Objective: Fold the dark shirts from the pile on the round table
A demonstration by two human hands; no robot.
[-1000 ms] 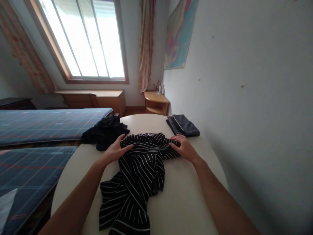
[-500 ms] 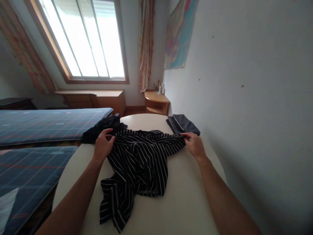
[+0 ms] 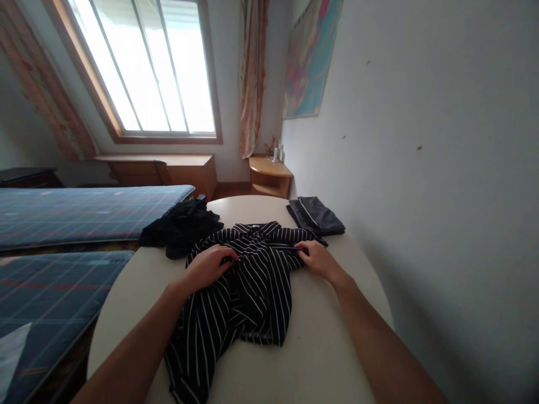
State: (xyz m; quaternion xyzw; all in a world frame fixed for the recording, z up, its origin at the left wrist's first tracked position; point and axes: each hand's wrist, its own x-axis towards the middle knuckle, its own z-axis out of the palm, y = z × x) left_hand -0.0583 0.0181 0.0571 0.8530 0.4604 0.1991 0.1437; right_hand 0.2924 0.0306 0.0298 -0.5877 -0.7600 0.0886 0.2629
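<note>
A black shirt with white stripes (image 3: 256,280) lies rumpled on the round white table (image 3: 328,348), its collar at the far side and one sleeve stretching toward the near left. My left hand (image 3: 213,265) pinches the cloth at the upper left of the shirt, below the collar. On the right, my right hand (image 3: 318,259) has its fingers closed on the cloth near the right sleeve. Behind my left hand is a crumpled black garment (image 3: 183,224). Folded dark grey cloth (image 3: 319,216) rests at the table's far right.
Two blue plaid mattresses (image 3: 92,216) lie left of the table. The wall (image 3: 442,224) runs close along the right side. Beyond the table are a corner shelf (image 3: 269,168), a wooden desk (image 3: 185,163) and a window.
My left hand has moved right and nearer, onto the shirt's upper part; my right hand has shifted slightly left and nearer. The collar now shows, and the near left sleeve has spread.
</note>
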